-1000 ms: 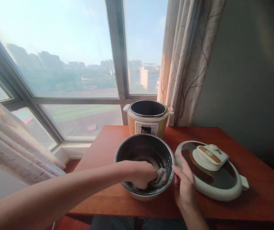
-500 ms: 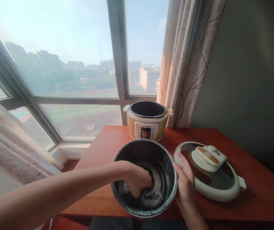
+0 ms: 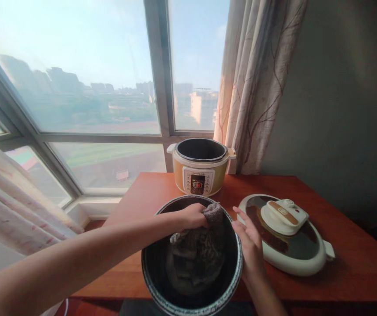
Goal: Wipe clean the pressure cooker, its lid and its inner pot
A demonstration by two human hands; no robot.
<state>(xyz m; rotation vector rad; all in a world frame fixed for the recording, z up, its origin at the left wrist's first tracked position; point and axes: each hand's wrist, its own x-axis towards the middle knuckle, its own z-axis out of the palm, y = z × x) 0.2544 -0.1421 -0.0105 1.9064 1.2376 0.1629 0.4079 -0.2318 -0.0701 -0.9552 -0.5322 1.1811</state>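
Pot tipped further toward the camera since half a second ago; left hand went from the pot floor up to the far rim, and the cloth came up with it.

Inner pot [image 3: 162,293], bottom centre: round, dark inside, pale speckled rim; near edge cut off by the frame bottom. Interior too dark to read the surface. Right hand [image 3: 250,251] lies flat against the pot's right outer wall, fingers spread, gripping nothing; wrist runs off the bottom edge. Left hand [image 3: 193,216] is closed around a bunched grey cloth [image 3: 196,250] at the far rim; cloth looks like nubby terry and drapes down the inside wall. Fingertips hidden in the fabric. Forearm enters from lower left.

Pot's base hides its contact with the red-brown wooden table [image 3: 356,259].

Right of the pot, just beside it: cooker lid [image 3: 293,245], round, cream rim, glossy dark top, cream handle with a tan stripe.

Further back, centre: cooker body [image 3: 199,169], yellow shell, cream collar, control panel text too small to read.

Behind: window [image 3: 86,79], hazy buildings; patterned curtain [image 3: 254,83] upper right.
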